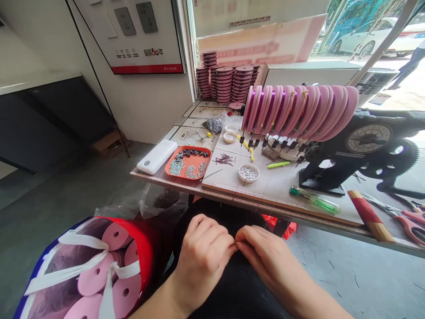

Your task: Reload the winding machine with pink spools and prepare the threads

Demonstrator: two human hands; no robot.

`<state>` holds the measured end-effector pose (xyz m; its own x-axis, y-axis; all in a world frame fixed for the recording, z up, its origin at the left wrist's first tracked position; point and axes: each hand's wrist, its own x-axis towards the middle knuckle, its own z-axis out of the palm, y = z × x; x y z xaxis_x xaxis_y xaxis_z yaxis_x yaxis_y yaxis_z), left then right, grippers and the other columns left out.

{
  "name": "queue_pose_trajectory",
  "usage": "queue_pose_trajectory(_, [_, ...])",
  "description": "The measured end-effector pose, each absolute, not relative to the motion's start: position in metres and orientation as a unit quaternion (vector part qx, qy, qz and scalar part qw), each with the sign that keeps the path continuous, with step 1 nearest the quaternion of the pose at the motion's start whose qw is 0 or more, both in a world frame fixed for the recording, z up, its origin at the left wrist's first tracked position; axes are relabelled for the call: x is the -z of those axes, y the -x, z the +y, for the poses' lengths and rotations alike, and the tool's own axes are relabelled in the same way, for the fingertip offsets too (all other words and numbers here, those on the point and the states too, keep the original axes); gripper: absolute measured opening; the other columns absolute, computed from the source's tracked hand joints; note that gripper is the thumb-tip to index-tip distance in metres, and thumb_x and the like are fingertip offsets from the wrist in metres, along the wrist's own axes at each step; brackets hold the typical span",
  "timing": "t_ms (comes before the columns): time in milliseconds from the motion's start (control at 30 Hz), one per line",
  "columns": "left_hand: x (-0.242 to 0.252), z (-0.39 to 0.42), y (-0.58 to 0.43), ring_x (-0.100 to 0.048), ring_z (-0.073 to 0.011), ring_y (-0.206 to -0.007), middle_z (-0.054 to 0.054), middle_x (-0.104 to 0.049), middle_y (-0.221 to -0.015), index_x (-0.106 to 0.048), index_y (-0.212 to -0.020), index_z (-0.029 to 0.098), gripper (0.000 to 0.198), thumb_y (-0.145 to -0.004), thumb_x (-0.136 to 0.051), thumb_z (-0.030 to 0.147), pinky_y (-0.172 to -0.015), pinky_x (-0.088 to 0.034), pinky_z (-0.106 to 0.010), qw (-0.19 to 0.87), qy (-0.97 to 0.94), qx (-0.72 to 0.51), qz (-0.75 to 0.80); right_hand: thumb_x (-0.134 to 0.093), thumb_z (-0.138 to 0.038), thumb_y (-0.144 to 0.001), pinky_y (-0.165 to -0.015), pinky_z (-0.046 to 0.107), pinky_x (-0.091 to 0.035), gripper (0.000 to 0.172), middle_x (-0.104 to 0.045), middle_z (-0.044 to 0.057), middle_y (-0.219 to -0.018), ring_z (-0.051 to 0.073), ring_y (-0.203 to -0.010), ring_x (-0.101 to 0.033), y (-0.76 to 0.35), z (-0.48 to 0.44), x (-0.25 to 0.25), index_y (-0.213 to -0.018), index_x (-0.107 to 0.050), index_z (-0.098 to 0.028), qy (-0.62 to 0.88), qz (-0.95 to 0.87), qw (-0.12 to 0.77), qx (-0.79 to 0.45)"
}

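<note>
My left hand (206, 254) and my right hand (264, 250) meet fingertip to fingertip over my dark-clad lap, just below the table edge. Both are closed in a pinch, and whatever sits between the fingers is too small or hidden to make out. Nearest on the table is a white dish (248, 173) of small silvery pieces. An orange tray (188, 162) left of it carries black, pale green and metallic parts. Between them lies a pile of thin dark red pieces (224, 159). A row of pink discs (299, 113), wound with purple or yellow thread, hangs on a black machine (368, 137).
On the floor at left stands a red bag (146, 261) of pink discs. Along the table's right front lie a green-handled screwdriver (314, 199), a brush (370, 215) and scissors (410, 221). A white device (157, 156) sits at the left edge; stacked discs (224, 84) stand behind.
</note>
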<state>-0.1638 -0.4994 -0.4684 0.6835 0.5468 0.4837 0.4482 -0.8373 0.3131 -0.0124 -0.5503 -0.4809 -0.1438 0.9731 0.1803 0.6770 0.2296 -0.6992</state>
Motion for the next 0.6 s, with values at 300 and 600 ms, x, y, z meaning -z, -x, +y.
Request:
queue_pose_trajectory(300, [0.464,-0.48,0.163,-0.049,-0.0133,-0.064,-0.001,-0.059,-0.062,-0.055,-0.064,0.014,0.02,-0.083,-0.053,0.02,-0.075,-0.04,-0.033,0.094,-0.973,-0.172,0.117,-0.048,-0.014,-0.085,-0.055,0.02,-0.037,0.021,-0.055,-0.002,-0.066,0.01,-0.058,-0.05,-0.003,-0.55,0.48,-0.066,-0.054,-0.018,0.518,-0.714,0.265,-0.389])
queue_pose_trajectory(600, [0.465,-0.475,0.159,-0.056,-0.0158,-0.077,0.0,-0.062,-0.08,-0.058,-0.083,0.018,0.03,-0.061,-0.076,0.026,-0.073,-0.043,-0.028,0.331,-0.855,-0.25,0.31,-0.048,-0.031,-0.087,-0.058,0.02,-0.039,0.022,-0.057,-0.001,-0.067,0.011,-0.062,-0.051,-0.01,-0.549,0.483,-0.073,-0.057,-0.018,0.537,-0.6,0.427,-0.411])
